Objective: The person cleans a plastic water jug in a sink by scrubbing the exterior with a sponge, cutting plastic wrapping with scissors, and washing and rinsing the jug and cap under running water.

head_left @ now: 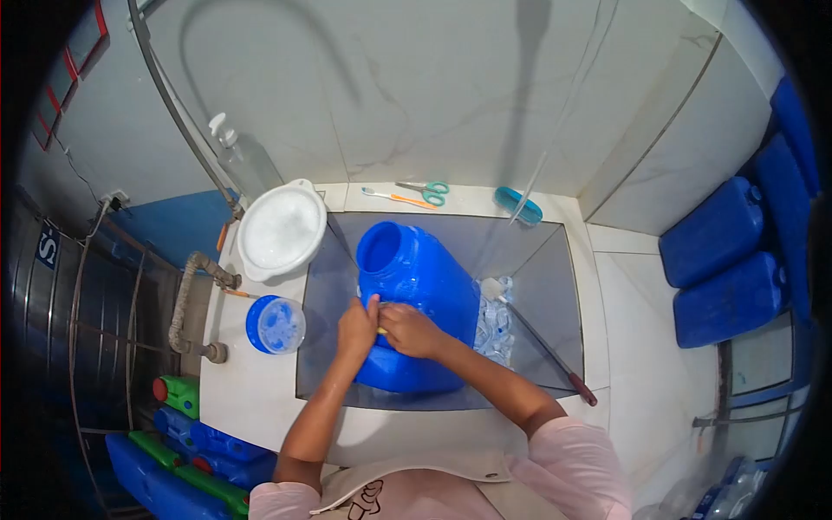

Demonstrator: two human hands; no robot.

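Note:
A large blue plastic jerrycan point(433, 295) stands in the grey sink, its round mouth without a cap and facing up. My left hand point(354, 331) is closed in front of it, thumb upward, at the near side below the neck. Close against it, my right hand point(409, 331) is closed with its fingers curled. A sliver of a small yellow piece point(381, 330) shows between the two hands; most of it is hidden, and its kind cannot be made out. What lies inside the left fingers is hidden.
A foamy white basin point(283, 230), a blue-and-clear tub point(279, 326) and a pump bottle point(243, 160) stand left. Scissors point(425, 189), a toothbrush point(400, 198) and a teal brush point(518, 205) lie behind. A long-handled brush point(546, 347) leans in the sink point(555, 295).

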